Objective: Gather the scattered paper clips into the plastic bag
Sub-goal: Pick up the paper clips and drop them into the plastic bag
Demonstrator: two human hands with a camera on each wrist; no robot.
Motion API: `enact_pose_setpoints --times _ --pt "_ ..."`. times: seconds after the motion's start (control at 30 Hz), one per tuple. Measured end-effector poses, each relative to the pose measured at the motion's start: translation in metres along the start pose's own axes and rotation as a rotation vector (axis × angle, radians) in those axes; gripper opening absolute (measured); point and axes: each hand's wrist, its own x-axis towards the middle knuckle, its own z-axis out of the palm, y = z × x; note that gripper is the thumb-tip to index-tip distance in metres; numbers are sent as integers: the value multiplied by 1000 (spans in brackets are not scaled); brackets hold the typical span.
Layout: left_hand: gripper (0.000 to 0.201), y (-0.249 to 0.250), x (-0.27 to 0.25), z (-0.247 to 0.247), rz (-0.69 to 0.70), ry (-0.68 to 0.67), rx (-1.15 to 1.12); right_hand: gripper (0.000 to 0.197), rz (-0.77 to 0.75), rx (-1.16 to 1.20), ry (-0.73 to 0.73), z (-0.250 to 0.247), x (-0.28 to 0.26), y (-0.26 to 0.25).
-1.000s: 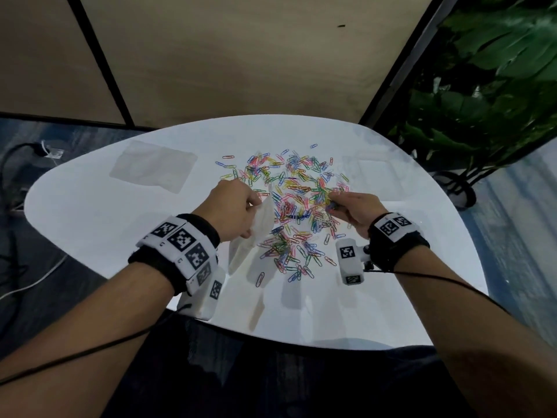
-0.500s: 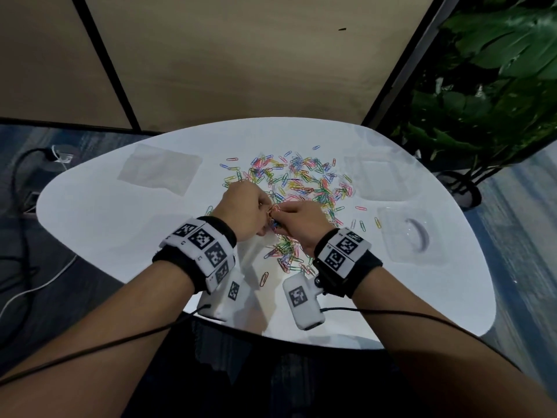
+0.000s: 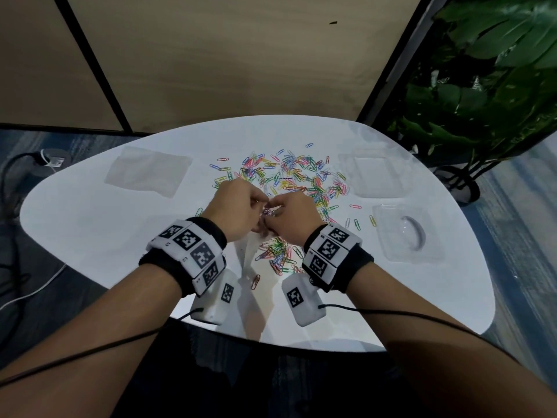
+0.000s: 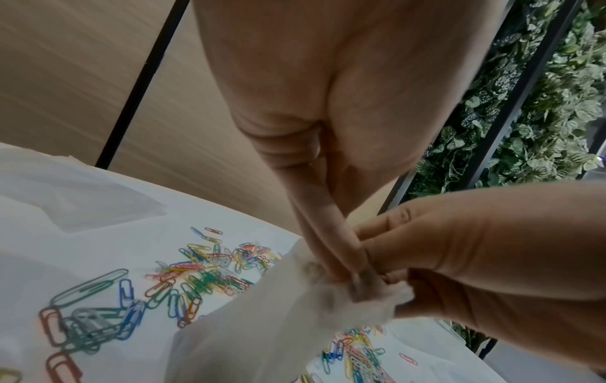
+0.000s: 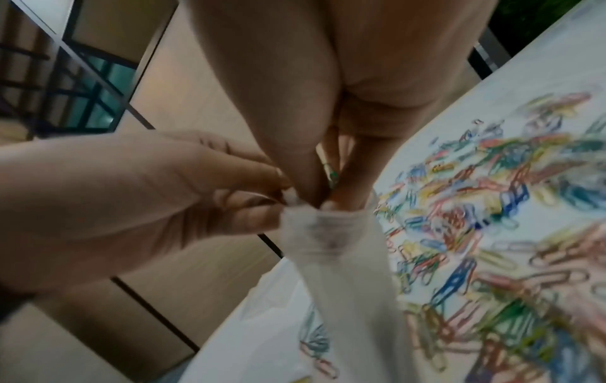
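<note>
Colourful paper clips (image 3: 289, 176) lie scattered over the middle of the white table (image 3: 90, 224). My left hand (image 3: 256, 206) pinches the rim of a translucent plastic bag (image 3: 248, 254), which hangs down to the tabletop. My right hand (image 3: 280, 211) meets it at the bag's mouth, fingers bunched on a few clips. In the left wrist view the left fingers (image 4: 341, 267) grip the crumpled bag (image 4: 262, 324). In the right wrist view the right fingertips (image 5: 328, 204) dip into the bag's mouth (image 5: 328, 228), with a green clip (image 5: 331, 175) between them. Inside the bag, blurred clips show near its bottom.
A second flat plastic bag (image 3: 147, 173) lies at the table's far left. Two clear plastic trays (image 3: 373, 173) (image 3: 407, 233) sit at the right. A leafy plant (image 3: 482, 86) stands beyond the right edge. Cables (image 3: 18, 182) run over the floor on the left.
My right hand left the clip pile on the right and came across to the left hand, carrying clips to the bag's mouth. The left hand kept hold of the bag.
</note>
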Motion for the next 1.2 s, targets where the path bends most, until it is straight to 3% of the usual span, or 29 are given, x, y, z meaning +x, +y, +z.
enact_pose_setpoints --times 0.1,0.37,0.43,0.5,0.6,0.7,0.8,0.87,0.93,1.1,1.2 --pt "24 2 -2 1 -24 -55 -90 14 -52 -54 66 -5 2 1" --pt "26 4 0 0 -48 -43 -86 16 -122 -167 39 -6 6 1" --pt "26 4 0 0 -45 -48 -67 19 -185 -224 -20 -8 3 -1" --pt "25 3 0 -1 -55 -54 -46 26 -244 -240 -166 -13 -1 -2" --pt "25 1 0 -3 -81 -52 -46 27 -241 -70 -320 -25 2 4" --pt "27 -3 0 -4 -93 -40 -39 20 -91 209 -200 -41 17 27" --pt "29 -4 -1 -7 -98 -34 -48 38 82 -271 -41 -57 36 76" --pt "29 -5 -2 -8 -100 -33 -53 63 292 -419 -112 -54 41 113" --pt "30 -6 -1 -10 -102 -33 -44 79 359 -446 -175 -42 44 138" --pt "31 -6 0 -11 -122 -50 -26 81 140 -538 -166 -11 46 135" --pt "31 -7 0 -12 -127 -48 -9 54 11 -663 -149 2 48 122"
